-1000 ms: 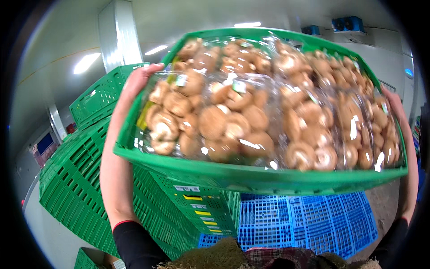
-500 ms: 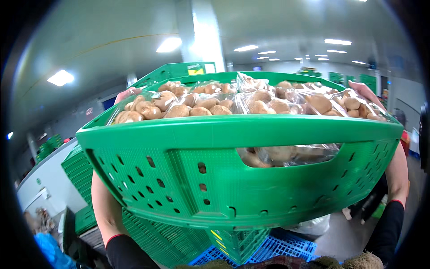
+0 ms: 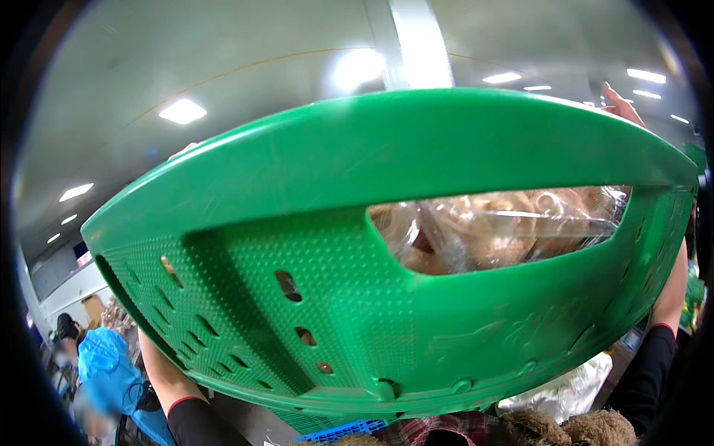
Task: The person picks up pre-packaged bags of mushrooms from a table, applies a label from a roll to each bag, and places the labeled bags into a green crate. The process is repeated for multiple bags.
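A big green plastic crate fills most of the view, raised close in front of me with its near wall toward me. Through its handle slot, brown mushrooms in clear plastic film can be seen; the rest of the load is hidden behind the rim. My left hand grips the far left side, only a bit of it showing over the rim. At the far right side my right hand holds the crate, a thumb or finger sticking up above the edge. Both forearms reach around the crate's sides.
Below the crate are part of a blue plastic pallet and green slatted crates. A clear plastic bag lies at the lower right. To the left, a person in blue covering is close by, near a white partition.
The crate has come up and nearer to me, so its near rim now hides the packs on top. My view has turned, bringing the person in blue further in at left.
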A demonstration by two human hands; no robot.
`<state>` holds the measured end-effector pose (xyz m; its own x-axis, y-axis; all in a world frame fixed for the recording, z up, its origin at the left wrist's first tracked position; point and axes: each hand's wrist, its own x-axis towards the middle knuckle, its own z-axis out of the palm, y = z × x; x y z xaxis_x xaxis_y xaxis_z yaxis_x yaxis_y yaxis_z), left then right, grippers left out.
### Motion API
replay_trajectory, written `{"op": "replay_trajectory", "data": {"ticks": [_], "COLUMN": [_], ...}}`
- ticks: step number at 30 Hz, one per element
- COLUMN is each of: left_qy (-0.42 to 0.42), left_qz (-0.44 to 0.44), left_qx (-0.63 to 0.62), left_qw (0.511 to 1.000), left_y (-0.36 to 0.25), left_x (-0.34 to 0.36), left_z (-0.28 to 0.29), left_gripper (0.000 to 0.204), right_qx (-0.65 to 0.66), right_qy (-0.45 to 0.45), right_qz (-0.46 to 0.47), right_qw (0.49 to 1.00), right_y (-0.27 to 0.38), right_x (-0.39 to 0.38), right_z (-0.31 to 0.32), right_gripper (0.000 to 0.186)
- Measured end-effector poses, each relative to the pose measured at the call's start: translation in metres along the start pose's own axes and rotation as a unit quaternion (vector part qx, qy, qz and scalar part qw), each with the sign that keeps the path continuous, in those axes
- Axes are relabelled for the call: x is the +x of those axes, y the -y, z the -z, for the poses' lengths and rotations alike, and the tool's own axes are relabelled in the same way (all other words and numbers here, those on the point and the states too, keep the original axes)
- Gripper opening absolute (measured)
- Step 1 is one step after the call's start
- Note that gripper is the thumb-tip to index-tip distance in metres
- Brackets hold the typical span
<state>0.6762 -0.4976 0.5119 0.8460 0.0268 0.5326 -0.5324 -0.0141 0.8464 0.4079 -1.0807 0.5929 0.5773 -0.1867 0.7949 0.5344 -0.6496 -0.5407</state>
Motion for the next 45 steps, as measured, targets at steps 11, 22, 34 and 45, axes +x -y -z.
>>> {"op": "replay_trajectory", "data": {"ticks": [11, 22, 34, 45], "left_qy": [-0.184, -0.353, -0.369, -0.312], "left_qz": [0.018, 0.041, 0.03, -0.186], "left_qx": [0.078, 0.151, 0.066, 0.161], "left_qw": [0.98, 0.922, 0.927, 0.918], "left_y": [0.035, 0.02, -0.027, -0.042], "left_x": [-0.049, -0.08, -0.154, -0.239], "left_z": [-0.065, -0.114, -0.131, -0.261], "left_gripper": [0.04, 0.044, 0.048, 0.048], "right_qx": [0.05, 0.161, 0.171, 0.183], "right_qy": [0.138, 0.263, 0.285, 0.28], "right_qz": [0.069, 0.1, 0.097, 0.104], "right_qw": [0.987, 0.946, 0.938, 0.937], "right_y": [-0.19, -0.311, -0.3, -0.296], "right_x": [0.019, 0.053, -0.012, -0.044], "right_z": [-0.071, -0.159, -0.139, -0.113], "right_gripper": [0.043, 0.047, 0.051, 0.055]}}
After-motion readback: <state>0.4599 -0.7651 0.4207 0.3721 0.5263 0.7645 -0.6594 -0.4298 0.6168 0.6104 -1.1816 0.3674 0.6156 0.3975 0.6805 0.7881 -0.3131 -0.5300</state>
